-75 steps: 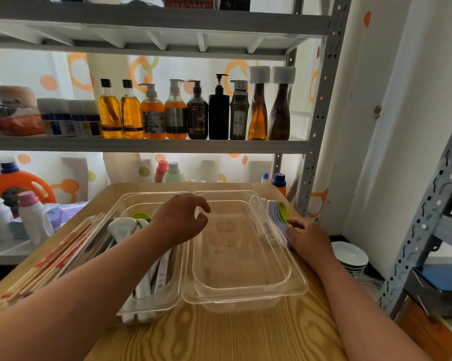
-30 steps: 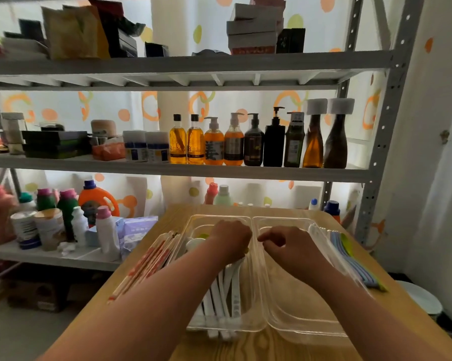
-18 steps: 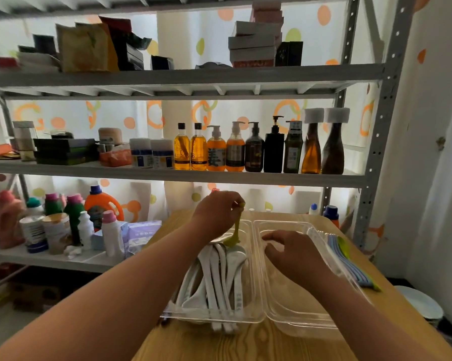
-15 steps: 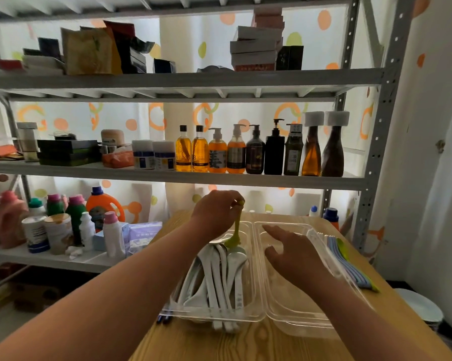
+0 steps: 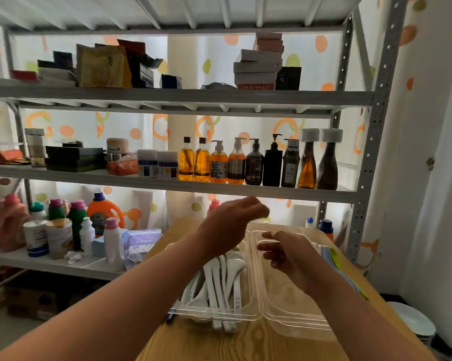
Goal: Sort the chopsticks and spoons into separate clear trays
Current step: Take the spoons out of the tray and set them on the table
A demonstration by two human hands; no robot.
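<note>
Here, blurred left hand (image 5: 230,225) hovers above white spoons (image 5: 219,280).

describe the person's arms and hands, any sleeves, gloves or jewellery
The left forearm and right forearm are bare, with no sleeves in view. The left hand and right hand are ungloved; no watch, bracelet or ring shows, though the left hand is blurred.

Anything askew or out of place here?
White spoons in the left tray poke out over its near rim. Coloured spoons lie on the table beside the right tray, not in any tray.
</note>
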